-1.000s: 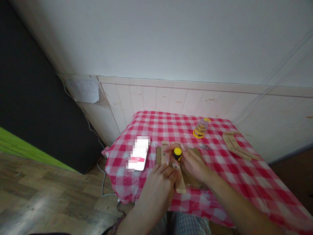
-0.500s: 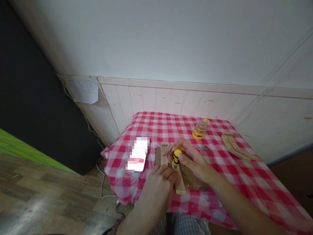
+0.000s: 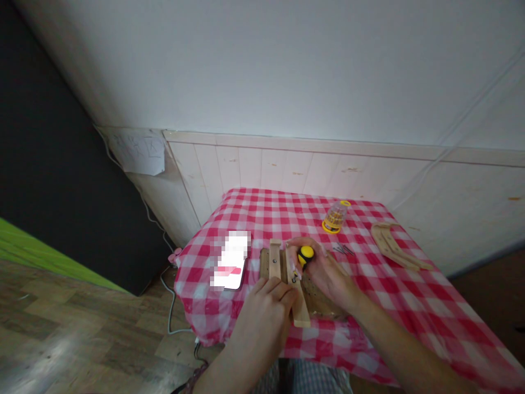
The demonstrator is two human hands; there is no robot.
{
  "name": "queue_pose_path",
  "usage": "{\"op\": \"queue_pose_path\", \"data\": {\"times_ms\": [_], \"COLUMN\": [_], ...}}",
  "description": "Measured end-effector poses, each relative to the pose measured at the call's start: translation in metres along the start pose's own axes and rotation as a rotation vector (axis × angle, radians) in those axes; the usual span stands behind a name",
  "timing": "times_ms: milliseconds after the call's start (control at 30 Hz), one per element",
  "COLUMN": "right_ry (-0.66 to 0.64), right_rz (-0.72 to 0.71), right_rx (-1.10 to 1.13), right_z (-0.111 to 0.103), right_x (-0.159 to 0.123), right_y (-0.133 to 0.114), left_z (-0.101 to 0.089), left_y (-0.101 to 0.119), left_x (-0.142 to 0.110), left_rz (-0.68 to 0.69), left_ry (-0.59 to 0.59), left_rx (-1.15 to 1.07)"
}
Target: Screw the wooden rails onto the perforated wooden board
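Observation:
A short yellow-and-black screwdriver (image 3: 305, 255) is in my right hand (image 3: 324, 271), its fingers closed around the handle. The tool leans, its tip at a screw in the right-hand wooden strip (image 3: 302, 314). My left hand (image 3: 273, 301) is closed with curled fingers on that strip and presses it down; its fingertips are partly hidden. Beside it lies a second wooden strip (image 3: 275, 251) with a dark screw or hole in it. Both strips rest on a worn brown board (image 3: 324, 301) dotted with small holes.
A phone (image 3: 233, 260) with a blurred screen lies left of the board. Behind my right hand are loose screws (image 3: 343, 249) and a clear, yellow-rimmed container of bits (image 3: 336, 217). Curved wooden pieces (image 3: 389, 246) lie at the right on the checked tablecloth (image 3: 283, 210).
The screwdriver has gone from upright to tilted, its handle shifting slightly right. My right-hand fingers have closed more around it. My left hand stays in place.

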State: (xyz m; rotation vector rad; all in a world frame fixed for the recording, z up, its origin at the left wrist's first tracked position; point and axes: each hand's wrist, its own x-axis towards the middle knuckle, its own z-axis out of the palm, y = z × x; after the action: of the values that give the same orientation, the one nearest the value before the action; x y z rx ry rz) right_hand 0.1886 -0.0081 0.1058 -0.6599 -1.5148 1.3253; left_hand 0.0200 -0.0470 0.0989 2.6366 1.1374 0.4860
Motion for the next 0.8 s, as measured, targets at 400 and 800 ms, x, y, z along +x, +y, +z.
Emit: {"op": "queue_pose_path", "data": {"times_ms": [400,800], "right_ry": [-0.151,-0.118], "right_rz": [-0.083,-0.051], "right_rx": [-0.091,0.041], "right_z": [-0.005,0.003], "right_x": [0.003,0.004], "right_y": [-0.017,-0.018], "left_z": [0.007,0.003], "left_y": [-0.004,-0.002], "left_x": [-0.001,0.001], "left_rz": [0.037,-0.001], "left_ry": [0.080,0.014], "left_rx": [0.000,-0.036]}}
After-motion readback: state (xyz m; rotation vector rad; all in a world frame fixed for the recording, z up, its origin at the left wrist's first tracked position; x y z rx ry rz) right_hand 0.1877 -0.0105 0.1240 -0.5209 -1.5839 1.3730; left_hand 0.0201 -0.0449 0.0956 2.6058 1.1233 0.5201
